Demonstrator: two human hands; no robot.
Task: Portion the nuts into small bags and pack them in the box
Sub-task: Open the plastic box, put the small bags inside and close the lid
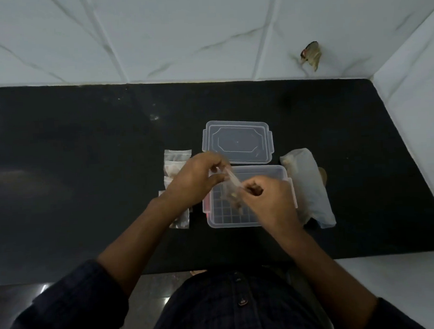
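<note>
A black table [87, 170] carries a clear plastic box [214, 220], open, with its lid [238, 141] lying flat just behind it. A white bulk bag [309, 187] lies along the box's right side. A row of small zip bags [177, 157] lies to the left. Above the box, the left hand [194, 179] and right hand [267, 199] both have curled fingers pinching the top edge of a small clear bag [233, 196], which seems to hold brownish nuts, though blur obscures them.
</note>
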